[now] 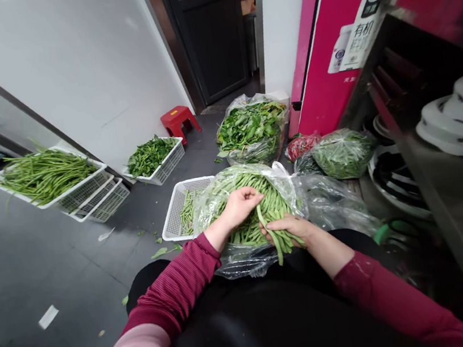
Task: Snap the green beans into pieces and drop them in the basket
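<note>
A clear plastic bag (208, 211) full of green beans (248, 230) lies open in front of my knees. Over its middle, my left hand (241, 204) pinches the upper end of one long green bean (266, 223). My right hand (294, 228) is wrapped round a small bunch of green beans (286, 241), which sticks out past its fingers at the bag's near side. The long bean hangs across this bunch. Just left of the bag stands a white plastic basket (170, 216) with some beans in it, partly hidden by the bag.
At the left, stacked white baskets (109, 205) carry long green stems (48, 175). Farther back are a basket of leafy greens (151, 157), a red stool (179, 122) and a bag of leaves (253, 127). Bagged vegetables (343, 152) and a metal shelf (447, 206) flank my right.
</note>
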Demonstrator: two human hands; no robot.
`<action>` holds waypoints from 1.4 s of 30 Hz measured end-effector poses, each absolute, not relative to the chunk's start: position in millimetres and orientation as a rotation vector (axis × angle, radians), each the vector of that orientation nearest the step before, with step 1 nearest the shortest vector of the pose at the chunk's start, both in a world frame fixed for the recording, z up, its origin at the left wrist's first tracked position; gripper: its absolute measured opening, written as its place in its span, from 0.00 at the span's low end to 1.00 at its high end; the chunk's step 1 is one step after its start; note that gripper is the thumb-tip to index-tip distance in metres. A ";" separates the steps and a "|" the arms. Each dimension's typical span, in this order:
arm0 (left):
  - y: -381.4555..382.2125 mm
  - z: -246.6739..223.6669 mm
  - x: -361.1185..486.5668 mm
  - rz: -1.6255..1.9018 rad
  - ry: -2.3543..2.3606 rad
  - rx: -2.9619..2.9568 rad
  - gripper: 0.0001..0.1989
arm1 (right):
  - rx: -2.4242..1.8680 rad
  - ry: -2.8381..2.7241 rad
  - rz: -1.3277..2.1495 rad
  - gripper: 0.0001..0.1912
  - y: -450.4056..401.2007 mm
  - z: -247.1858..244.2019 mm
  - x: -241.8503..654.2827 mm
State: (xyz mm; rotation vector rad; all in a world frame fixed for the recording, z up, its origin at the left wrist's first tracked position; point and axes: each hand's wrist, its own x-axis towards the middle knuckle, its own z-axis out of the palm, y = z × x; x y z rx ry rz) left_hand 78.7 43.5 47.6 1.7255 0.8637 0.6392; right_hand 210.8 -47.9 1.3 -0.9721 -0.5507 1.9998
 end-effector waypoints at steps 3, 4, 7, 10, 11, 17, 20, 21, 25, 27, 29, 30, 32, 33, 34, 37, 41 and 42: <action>41.9 41.1 76.6 0.701 0.854 1.735 0.14 | -0.930 -0.594 2.034 0.12 -48.4 -0.3 212.5; 40.9 41.0 75.2 0.724 0.862 1.766 0.13 | -0.914 -0.603 2.039 0.12 -48.2 -1.7 212.6; 37.3 46.2 71.2 0.813 0.899 1.942 0.10 | -0.876 -0.555 2.065 0.08 -47.0 -6.6 212.1; 32.4 53.2 69.1 0.874 0.927 2.145 0.08 | -0.838 -0.500 2.109 0.08 -46.5 -8.4 211.0; 30.9 54.7 69.0 0.883 0.937 2.197 0.07 | -0.831 -0.506 2.122 0.09 -46.7 -8.1 210.4; 27.9 60.4 69.1 0.888 0.945 2.394 0.06 | -0.918 -0.519 2.044 0.08 -44.2 -11.0 208.4; 21.5 60.5 63.8 0.926 0.938 2.495 0.06 | -0.932 -0.421 1.921 0.07 -38.5 -16.3 209.9; 16.5 58.2 61.1 0.944 0.929 2.539 0.07 | -0.949 -0.382 1.876 0.07 -36.7 -17.7 210.1; -16.8 40.2 51.1 0.979 0.761 2.767 0.07 | -1.027 -0.269 1.735 0.06 -31.3 -18.6 208.4; -33.8 34.2 50.4 0.899 0.570 2.855 0.07 | -1.039 -0.194 1.700 0.06 -29.0 -16.5 209.8; -43.3 35.4 53.5 0.833 0.504 2.815 0.08 | -0.989 -0.151 1.710 0.04 -27.4 -13.2 214.5; -44.0 38.4 56.1 0.825 0.570 2.720 0.09 | -0.947 -0.163 1.756 0.04 -27.4 -11.3 217.5; -38.1 46.1 60.9 0.808 0.822 2.382 0.12 | -0.883 -0.239 1.886 0.05 -29.8 -7.6 222.6; -32.8 49.3 62.2 0.773 0.934 2.183 0.13 | -0.876 -0.287 1.955 0.06 -32.3 -6.0 223.8; -26.9 51.0 62.5 0.719 1.004 2.012 0.14 | -0.882 -0.333 2.013 0.07 -35.7 -4.7 223.8; -13.0 44.6 56.0 0.605 1.051 1.875 0.15 | -0.915 -0.431 2.084 0.07 -47.9 -4.4 216.2; -7.7 20.2 40.9 0.565 1.034 2.434 0.15 | -1.020 -0.417 2.049 0.07 -59.1 -10.9 194.9; -7.1 15.1 38.9 0.507 1.007 2.587 0.13 | -1.035 -0.379 2.036 0.08 -60.2 -12.7 189.2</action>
